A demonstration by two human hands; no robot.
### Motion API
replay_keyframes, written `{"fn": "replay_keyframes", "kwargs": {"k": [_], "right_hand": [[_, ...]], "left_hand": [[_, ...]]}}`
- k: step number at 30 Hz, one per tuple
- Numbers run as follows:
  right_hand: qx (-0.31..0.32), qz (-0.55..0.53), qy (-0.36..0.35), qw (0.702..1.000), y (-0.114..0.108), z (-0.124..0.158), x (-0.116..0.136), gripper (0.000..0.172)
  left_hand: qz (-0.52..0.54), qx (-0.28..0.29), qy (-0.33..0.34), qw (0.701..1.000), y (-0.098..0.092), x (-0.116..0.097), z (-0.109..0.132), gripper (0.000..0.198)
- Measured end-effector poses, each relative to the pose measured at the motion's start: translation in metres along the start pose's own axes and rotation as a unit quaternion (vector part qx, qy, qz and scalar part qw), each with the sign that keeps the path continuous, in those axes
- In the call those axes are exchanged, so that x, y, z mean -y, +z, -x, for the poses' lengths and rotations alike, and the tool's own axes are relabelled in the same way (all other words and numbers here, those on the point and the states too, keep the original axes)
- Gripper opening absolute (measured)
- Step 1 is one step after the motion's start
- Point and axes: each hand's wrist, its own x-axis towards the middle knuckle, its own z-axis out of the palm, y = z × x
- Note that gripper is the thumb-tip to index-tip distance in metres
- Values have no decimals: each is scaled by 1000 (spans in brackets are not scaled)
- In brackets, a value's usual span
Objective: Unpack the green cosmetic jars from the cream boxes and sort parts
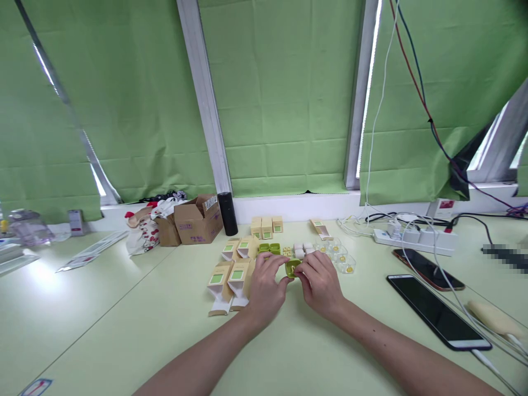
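Observation:
Between my two hands, a small square green container [291, 265] is held up over the table, with a small pale shape inside it. My left hand [267, 283] pinches its left side between thumb and fingers. My right hand [320, 280] is closed at its right edge, fingertips at the rim; whether they also hold a small piece is hidden. Just behind are more green containers [269, 248], small yellow pieces [286, 251] and white blocks [303, 247]. Clear plastic cups [345, 265] with yellow bits stand right of them. Open cream boxes [220, 278] with green windows stand beside my left hand.
Closed cream boxes [267, 226] and an open one [321, 229] stand farther back. A cardboard box [198, 223] and black cylinder [227, 213] are at the back left. Phones [439, 311], a power strip [433, 242] and cables occupy the right side.

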Motion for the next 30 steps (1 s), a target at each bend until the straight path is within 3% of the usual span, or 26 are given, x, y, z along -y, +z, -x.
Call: {"fn": "replay_keyframes", "kwargs": {"k": [30], "right_hand": [[15,-13,9,1000,0,1,0,18]], "left_hand": [[-11,-1,-20,1000,0,-1,0,38]]}}
